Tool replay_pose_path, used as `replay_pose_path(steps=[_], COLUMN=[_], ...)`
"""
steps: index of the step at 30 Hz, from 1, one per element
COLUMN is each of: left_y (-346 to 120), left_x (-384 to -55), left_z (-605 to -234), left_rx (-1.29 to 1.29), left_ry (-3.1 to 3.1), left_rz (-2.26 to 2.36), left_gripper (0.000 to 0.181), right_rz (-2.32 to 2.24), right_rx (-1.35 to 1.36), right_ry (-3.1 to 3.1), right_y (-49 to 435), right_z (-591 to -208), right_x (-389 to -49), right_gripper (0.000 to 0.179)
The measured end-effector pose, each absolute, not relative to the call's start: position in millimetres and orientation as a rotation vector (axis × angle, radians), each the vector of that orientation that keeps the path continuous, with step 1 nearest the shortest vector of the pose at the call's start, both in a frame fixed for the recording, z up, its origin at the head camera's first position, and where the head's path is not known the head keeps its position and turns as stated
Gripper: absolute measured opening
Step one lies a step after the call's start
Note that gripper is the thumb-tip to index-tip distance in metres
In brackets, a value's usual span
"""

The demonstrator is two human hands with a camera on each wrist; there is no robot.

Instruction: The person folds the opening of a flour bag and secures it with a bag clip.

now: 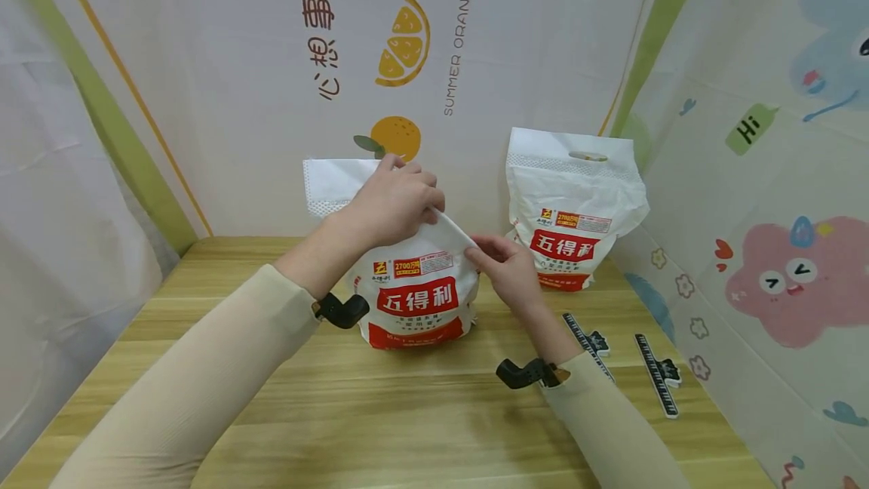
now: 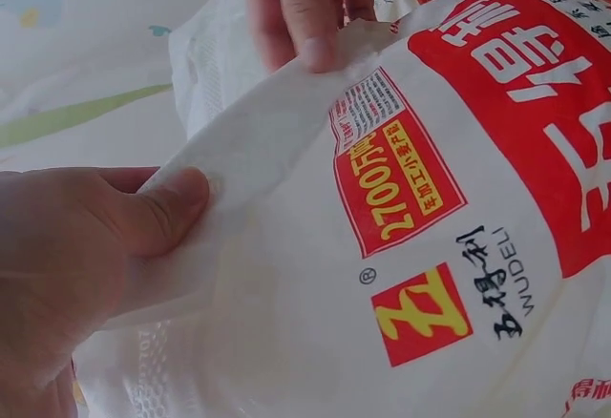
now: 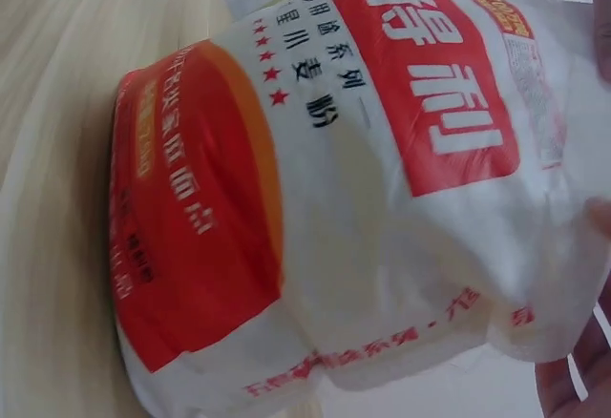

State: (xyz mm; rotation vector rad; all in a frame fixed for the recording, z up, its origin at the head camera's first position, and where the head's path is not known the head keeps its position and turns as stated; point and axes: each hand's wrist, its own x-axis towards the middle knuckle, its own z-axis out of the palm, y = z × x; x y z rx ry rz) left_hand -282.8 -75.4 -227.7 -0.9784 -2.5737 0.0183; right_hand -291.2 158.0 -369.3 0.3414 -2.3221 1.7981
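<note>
A white flour bag (image 1: 414,300) with red labels stands upright on the wooden table, its top edge folded over at a slant on the right side. My left hand (image 1: 397,198) pinches that fold near the middle of the top, the thumb pressed flat on the front in the left wrist view. Lower down the same slanting edge, my right hand (image 1: 509,266) pinches the bag's upper right corner between thumb and fingers. In the right wrist view the bag's printed front (image 3: 353,198) fills most of the picture, and only parts of the fingers (image 3: 558,389) show at the right edge.
A second flour bag (image 1: 577,210), with a cut-out handle in its flat top, stands behind on the right. Two long clips with a piano-key pattern, a near one (image 1: 657,376) and one partly behind my right forearm (image 1: 587,342), lie on the table (image 1: 380,429). Printed curtains hang around it.
</note>
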Motion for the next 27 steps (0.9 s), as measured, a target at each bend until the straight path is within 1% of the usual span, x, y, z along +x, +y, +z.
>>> replay_pose_path(steps=[3, 7, 13, 16, 19, 22, 27], left_y=[-75, -74, -74, -76, -77, -78, -79], left_x=[-282, -282, -282, -282, -283, -283, -282], left_z=[-227, -227, -230, -231, -232, -232, -231], left_rx=[-0.983, -0.985, -1.011, -1.030, -1.038, -1.037, -1.042], left_ry=[-2.570, -2.563, -2.509, -2.475, -2.463, -2.470, -2.482], left_rz=[0.020, 0.022, 0.018, 0.001, -0.027, -0.045, -0.053], left_gripper=[0.012, 0.009, 0.008, 0.010, 0.013, 0.016, 0.015], right_rz=[1.796, 1.793, 1.736, 1.682, 1.635, 1.620, 1.639], right_rx=[0.405, 0.423, 0.444, 0.445, 0.432, 0.428, 0.499], right_ry=[-2.333, -2.327, -2.300, -2.278, -2.271, -2.271, -2.250], right_y=[158, 155, 151, 148, 146, 144, 140], right_z=[-366, -362, -360, -360, -359, -358, -352], right_x=[-292, -293, -292, -292, -291, -291, -292], right_gripper=[0.036, 0.035, 0.025, 0.018, 0.016, 0.017, 0.026])
